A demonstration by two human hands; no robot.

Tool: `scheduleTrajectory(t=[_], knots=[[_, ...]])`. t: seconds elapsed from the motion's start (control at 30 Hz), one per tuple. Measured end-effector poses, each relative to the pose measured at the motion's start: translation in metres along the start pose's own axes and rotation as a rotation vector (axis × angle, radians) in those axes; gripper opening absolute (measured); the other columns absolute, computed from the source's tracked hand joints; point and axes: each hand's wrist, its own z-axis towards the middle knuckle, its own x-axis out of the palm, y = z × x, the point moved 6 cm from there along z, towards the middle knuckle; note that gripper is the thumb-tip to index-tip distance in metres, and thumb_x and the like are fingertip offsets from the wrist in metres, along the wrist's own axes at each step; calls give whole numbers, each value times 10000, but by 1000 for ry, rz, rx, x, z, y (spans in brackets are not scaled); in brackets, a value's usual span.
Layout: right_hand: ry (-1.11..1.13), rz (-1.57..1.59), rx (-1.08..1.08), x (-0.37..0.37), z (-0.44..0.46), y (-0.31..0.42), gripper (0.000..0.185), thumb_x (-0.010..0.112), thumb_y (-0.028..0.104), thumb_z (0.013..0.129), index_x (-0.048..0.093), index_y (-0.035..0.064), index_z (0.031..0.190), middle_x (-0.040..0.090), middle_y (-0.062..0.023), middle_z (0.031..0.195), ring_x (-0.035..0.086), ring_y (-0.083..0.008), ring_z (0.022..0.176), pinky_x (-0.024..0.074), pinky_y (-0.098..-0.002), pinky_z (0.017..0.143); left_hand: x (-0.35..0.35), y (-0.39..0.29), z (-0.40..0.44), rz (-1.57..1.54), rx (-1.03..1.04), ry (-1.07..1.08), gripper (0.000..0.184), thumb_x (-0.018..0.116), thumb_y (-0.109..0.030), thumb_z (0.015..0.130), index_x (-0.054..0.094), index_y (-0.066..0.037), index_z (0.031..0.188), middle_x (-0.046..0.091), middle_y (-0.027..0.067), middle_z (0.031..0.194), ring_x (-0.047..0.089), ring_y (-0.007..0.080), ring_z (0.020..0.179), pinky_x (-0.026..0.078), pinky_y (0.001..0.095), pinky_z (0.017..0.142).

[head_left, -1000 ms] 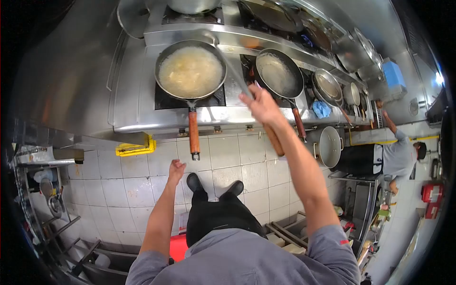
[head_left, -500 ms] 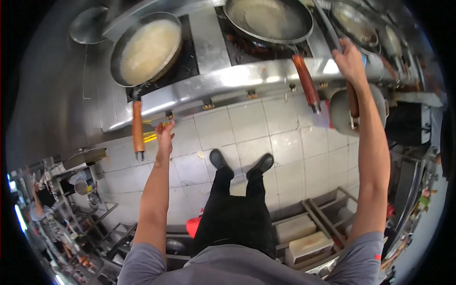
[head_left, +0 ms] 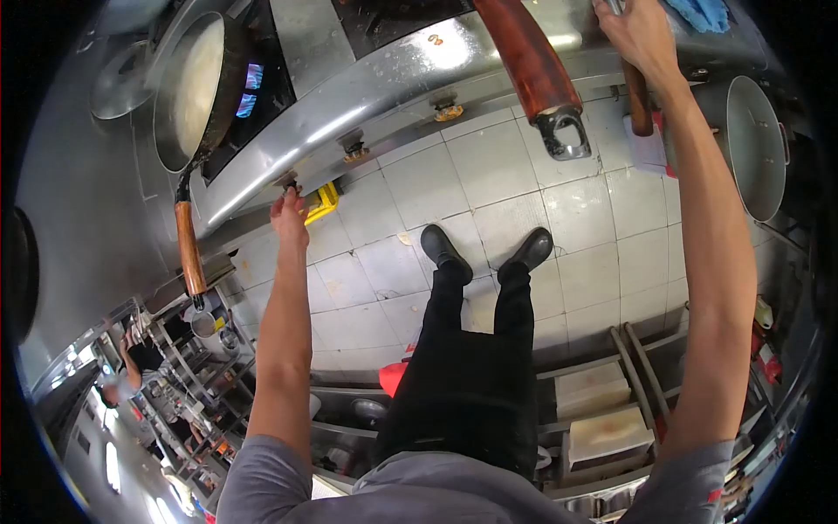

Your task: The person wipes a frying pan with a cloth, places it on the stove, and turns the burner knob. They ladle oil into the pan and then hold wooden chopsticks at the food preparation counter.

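My left hand (head_left: pixel 289 217) is at the stove's front edge, fingers closed around a small burner knob (head_left: pixel 289 182). Above it, a pan (head_left: pixel 194 92) of pale, whitish contents sits on the left burner, with blue flame (head_left: pixel 250 90) showing beside it. Its wooden handle (head_left: pixel 188 249) points towards me. My right hand (head_left: pixel 642 35) grips the metal shaft of a wooden-handled utensil (head_left: pixel 639 103); its working end is out of view. Left of that hand, a second pan's reddish-brown handle (head_left: pixel 534 65) juts over the edge, the pan itself out of frame.
More knobs (head_left: pixel 449 111) line the stove front (head_left: pixel 375 83). A blue cloth (head_left: pixel 701 12) lies by my right hand. A large metal pot (head_left: pixel 756 148) stands at right, a yellow object (head_left: pixel 323 202) below the stove. Shelves with whitish containers (head_left: pixel 608 437) are behind me; another person (head_left: pixel 131 367) is far left.
My left hand has gone from loosely open near the stove front to closed on the knob. The view has shifted closer to the stove. Blue flame now shows by the left pan.
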Motion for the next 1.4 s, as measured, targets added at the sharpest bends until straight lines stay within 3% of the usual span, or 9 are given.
scheduleTrajectory(t=[0.13,0.4,0.5,0.7,1.07,1.17,1.27,1.33,1.4], knots=[[49,-134,25,-2,0,5,431,614,171,747,454,40,1125,540,-249,1035,538,-416,941,446,-436,794,0,0,1,-9,19,-27,370,703,-281,791,469,-107,1019,609,24,1003,558,153,915,438,365,744],[39,23,185,-25,-24,-14,521,661,226,741,432,68,1182,499,-209,1183,549,-346,1024,447,-423,842,1,-6,-3,63,29,-21,438,721,-272,775,439,-86,1054,570,25,980,545,134,865,449,347,712],[-227,29,17,-42,-48,-28,542,668,307,775,485,50,1216,580,-149,1006,597,-240,766,475,-351,720,0,-6,-3,86,29,-23,478,732,-283,764,436,-73,1076,565,35,986,539,136,882,449,350,716],[-246,249,359,-61,-169,-93,560,674,213,807,423,23,1270,510,-129,1166,526,-161,916,472,-275,697,2,-11,-5,118,29,-48,525,749,-251,745,442,-31,1109,548,51,966,539,142,835,462,325,650],[477,260,1070,2,-569,-110,607,645,5,742,345,7,1270,447,-137,1058,474,-204,844,444,-309,717,0,-12,0,189,67,-118,589,771,-254,716,444,4,1134,567,86,974,567,178,868,475,356,667],[540,223,988,1,-657,-115,594,655,44,738,355,1,1250,457,-182,1083,515,-272,884,453,-344,752,1,-12,0,211,46,-128,588,770,-255,714,440,-9,1134,562,87,1003,562,184,898,471,371,682],[540,63,791,-8,-680,-108,600,661,74,735,350,27,1247,486,-161,1014,527,-227,836,476,-340,694,0,-12,0,195,28,-133,606,772,-260,710,421,-33,1149,556,76,1020,557,182,899,469,373,691],[641,160,1177,-11,-703,-116,601,674,106,741,356,34,1245,504,-164,1024,528,-227,882,475,-347,727,0,-10,1,148,14,-111,610,771,-252,707,401,-56,1151,545,63,1018,551,173,871,465,362,678],[658,223,1271,-17,-693,-109,593,695,141,743,373,37,1231,511,-164,1029,524,-217,914,467,-339,756,2,-11,-2,138,1,-102,609,768,-248,705,396,-63,1150,538,59,1009,545,171,857,461,360,676]])
